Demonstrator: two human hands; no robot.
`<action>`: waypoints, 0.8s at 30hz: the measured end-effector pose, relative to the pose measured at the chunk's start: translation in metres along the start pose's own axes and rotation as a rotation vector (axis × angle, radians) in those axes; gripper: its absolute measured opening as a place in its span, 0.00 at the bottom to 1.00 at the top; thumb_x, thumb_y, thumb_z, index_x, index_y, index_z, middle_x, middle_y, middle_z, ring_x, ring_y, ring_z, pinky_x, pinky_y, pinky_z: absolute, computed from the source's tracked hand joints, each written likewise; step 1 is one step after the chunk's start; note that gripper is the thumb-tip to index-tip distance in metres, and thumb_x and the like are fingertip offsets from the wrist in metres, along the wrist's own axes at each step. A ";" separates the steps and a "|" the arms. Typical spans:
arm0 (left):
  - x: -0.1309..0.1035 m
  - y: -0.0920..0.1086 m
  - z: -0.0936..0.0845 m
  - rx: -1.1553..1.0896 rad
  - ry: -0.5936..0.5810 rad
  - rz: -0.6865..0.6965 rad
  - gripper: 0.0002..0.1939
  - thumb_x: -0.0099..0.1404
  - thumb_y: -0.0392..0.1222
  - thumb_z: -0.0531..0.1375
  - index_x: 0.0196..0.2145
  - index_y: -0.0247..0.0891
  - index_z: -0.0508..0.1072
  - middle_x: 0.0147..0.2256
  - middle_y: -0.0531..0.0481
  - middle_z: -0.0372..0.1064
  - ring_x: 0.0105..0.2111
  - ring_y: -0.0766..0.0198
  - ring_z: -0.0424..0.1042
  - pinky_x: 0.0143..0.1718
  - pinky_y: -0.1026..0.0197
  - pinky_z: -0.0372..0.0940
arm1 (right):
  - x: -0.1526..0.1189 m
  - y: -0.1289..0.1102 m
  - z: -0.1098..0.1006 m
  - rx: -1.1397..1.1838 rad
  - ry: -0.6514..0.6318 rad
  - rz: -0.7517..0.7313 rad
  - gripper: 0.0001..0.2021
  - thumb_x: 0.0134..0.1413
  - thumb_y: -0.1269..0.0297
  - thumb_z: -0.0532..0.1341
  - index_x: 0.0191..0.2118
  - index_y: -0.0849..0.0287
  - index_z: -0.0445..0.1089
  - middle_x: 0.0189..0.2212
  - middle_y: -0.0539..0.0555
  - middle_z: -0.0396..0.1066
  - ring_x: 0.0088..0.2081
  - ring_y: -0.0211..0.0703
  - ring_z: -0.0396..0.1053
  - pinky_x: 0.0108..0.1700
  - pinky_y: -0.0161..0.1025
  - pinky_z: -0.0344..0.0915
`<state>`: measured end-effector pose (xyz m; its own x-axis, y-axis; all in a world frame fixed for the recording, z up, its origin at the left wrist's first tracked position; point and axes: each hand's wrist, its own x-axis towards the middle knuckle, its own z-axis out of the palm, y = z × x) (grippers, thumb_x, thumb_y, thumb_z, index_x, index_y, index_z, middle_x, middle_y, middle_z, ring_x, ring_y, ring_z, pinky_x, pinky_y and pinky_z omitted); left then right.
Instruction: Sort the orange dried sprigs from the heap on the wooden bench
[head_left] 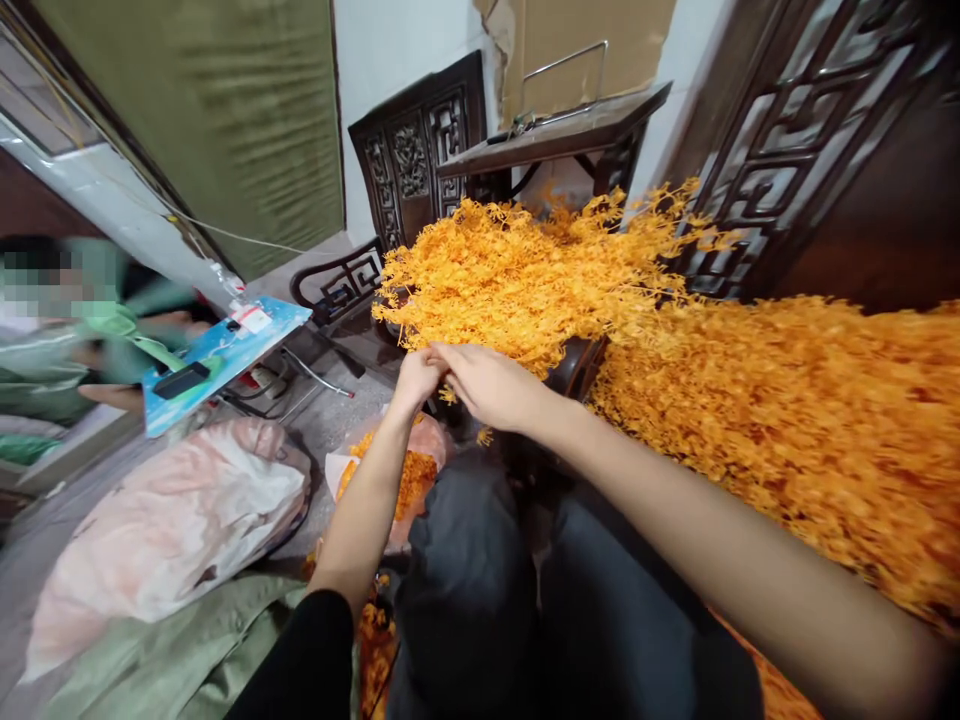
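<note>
Just in front of the heap of orange artificial-looking sprigs (510, 280), my left hand (421, 378) and my right hand (487, 388) meet at the fingertips. Both are closed, fingers bent inward, and whatever is pinched between them is hidden. A bit of orange sprig shows below the right fingers, but I cannot tell whether it is held. Under my hands, by my left knee, a pink bag or lined container (427, 440) holds loose orange pieces (415, 485).
A larger orange pile (787, 420) spreads on the right. Behind stand dark carved furniture (409, 165) and a small dark table (562, 135). On the left are a stuffed pale bag (180, 510), a blue folding table (225, 360) with a phone (181, 380), and a seated person (52, 370).
</note>
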<state>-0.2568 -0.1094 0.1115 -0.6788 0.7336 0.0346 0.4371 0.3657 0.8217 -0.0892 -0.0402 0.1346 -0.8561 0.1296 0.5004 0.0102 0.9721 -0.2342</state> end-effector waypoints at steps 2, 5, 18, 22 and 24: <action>0.000 0.002 -0.009 0.055 -0.018 -0.001 0.06 0.62 0.37 0.59 0.28 0.34 0.72 0.24 0.53 0.73 0.21 0.72 0.67 0.24 0.70 0.60 | 0.020 0.018 0.011 -0.042 -0.078 0.083 0.27 0.67 0.72 0.50 0.69 0.70 0.54 0.63 0.69 0.64 0.63 0.54 0.63 0.63 0.52 0.60; -0.005 0.006 -0.030 0.169 -0.070 -0.026 0.05 0.56 0.33 0.60 0.23 0.35 0.73 0.19 0.52 0.70 0.17 0.70 0.65 0.23 0.68 0.60 | 0.035 0.040 0.020 -0.121 -0.191 0.119 0.25 0.64 0.74 0.52 0.65 0.67 0.61 0.65 0.67 0.63 0.67 0.55 0.58 0.66 0.58 0.55; 0.009 0.106 -0.066 1.345 0.124 0.292 0.12 0.60 0.32 0.60 0.40 0.30 0.81 0.39 0.29 0.77 0.44 0.41 0.78 0.47 0.46 0.71 | 0.058 0.058 0.009 -0.095 -0.282 0.315 0.31 0.63 0.70 0.54 0.71 0.53 0.56 0.70 0.57 0.56 0.69 0.57 0.53 0.66 0.61 0.55; 0.018 0.143 -0.069 1.432 0.175 0.343 0.15 0.63 0.31 0.56 0.45 0.30 0.80 0.42 0.32 0.77 0.46 0.45 0.77 0.48 0.48 0.70 | 0.069 0.063 0.001 -0.029 -0.218 0.456 0.33 0.65 0.64 0.51 0.73 0.66 0.49 0.66 0.70 0.59 0.63 0.63 0.63 0.62 0.56 0.62; 0.026 0.160 -0.069 1.445 0.214 0.362 0.17 0.64 0.30 0.54 0.47 0.29 0.79 0.44 0.31 0.76 0.48 0.45 0.76 0.50 0.47 0.68 | 0.077 0.065 -0.003 0.001 -0.156 0.525 0.33 0.66 0.61 0.49 0.73 0.69 0.46 0.61 0.74 0.65 0.59 0.66 0.68 0.58 0.57 0.65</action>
<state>-0.2451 -0.0716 0.2837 -0.4249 0.8569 0.2918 0.6976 0.5153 -0.4978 -0.1526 0.0334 0.1600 -0.8026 0.5664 0.1869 0.4559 0.7846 -0.4202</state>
